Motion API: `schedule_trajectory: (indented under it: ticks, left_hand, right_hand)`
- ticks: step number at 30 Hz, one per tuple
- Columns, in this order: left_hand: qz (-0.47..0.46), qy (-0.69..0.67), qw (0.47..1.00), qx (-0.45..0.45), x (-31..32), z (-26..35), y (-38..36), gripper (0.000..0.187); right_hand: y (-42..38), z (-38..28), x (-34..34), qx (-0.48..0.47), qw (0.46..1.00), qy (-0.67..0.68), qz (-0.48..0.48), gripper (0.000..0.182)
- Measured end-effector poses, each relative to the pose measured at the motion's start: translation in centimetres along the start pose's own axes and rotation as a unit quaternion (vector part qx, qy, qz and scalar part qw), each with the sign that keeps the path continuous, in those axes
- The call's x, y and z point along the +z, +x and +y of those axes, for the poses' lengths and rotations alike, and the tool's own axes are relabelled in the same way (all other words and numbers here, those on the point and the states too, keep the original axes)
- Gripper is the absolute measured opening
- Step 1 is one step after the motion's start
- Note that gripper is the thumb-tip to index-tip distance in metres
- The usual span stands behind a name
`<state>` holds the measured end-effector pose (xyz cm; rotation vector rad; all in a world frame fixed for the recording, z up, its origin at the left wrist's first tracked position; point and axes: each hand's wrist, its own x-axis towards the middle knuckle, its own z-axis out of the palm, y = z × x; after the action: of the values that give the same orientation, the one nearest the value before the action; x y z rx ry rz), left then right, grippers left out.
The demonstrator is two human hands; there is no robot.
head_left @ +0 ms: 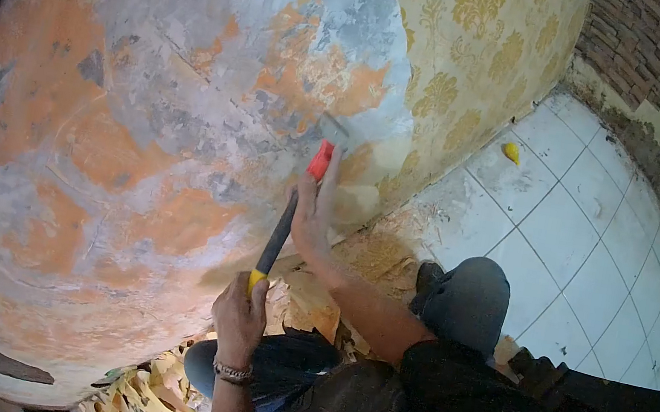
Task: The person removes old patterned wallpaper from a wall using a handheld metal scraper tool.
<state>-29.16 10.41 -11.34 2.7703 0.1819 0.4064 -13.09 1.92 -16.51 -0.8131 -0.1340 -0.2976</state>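
Observation:
Both my hands are on one long-handled scraper [277, 236], which has a black grip, yellow end, red head and flat metal blade. My left hand [238, 321], with a bracelet at its wrist, is closed round the yellow lower end. Higher up, just below and along the red head, my right hand [312, 220] grips the tool with a finger stretched toward the blade. The blade meets the wall [177, 139], where patchy grey plaster and orange paint show. To the right, yellow patterned wallpaper [458, 80] still covers the wall.
Peeled scraps [154, 390] lie heaped along the wall's foot, near my bent knees [474, 302]. White floor tiles [591, 247] extend to the right, with a small yellow object [512, 152] on them. Stone-patterned covering [631, 47] is on the adjoining wall.

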Motion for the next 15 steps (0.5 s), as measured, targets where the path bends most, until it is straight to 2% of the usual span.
schedule_trajectory:
  ticks: [3,6,8,9,11,15]
  left_hand:
    - [-0.023,0.010,0.999,-0.038,0.1,-0.5,0.0,0.021]
    - [-0.015,-0.004,1.000,-0.004,1.4,0.1,1.4,0.021]
    - [-0.030,0.003,0.999,-0.015,2.5,-0.3,2.1,0.021]
    - [-0.043,0.011,0.999,-0.027,3.1,-0.5,2.3,0.021]
    - [-0.050,0.006,0.998,-0.025,3.5,-0.7,2.9,0.021]
    - [-0.049,-0.001,0.999,0.013,3.7,1.5,5.9,0.023]
  right_hand:
    - [-0.5,0.5,-0.1,0.049,0.999,-0.015,-0.010,0.065]
    - [1.3,2.0,-1.3,0.007,0.998,-0.057,0.000,0.068]
    - [2.7,2.9,-2.6,-0.037,0.983,-0.178,-0.002,0.068]
    - [2.9,2.7,-2.9,-0.035,0.983,-0.181,0.002,0.068]
    - [2.9,1.4,-2.3,0.051,0.997,-0.050,-0.018,0.067]
    - [6.3,-0.6,-3.3,0.064,0.995,-0.075,-0.011,0.067]
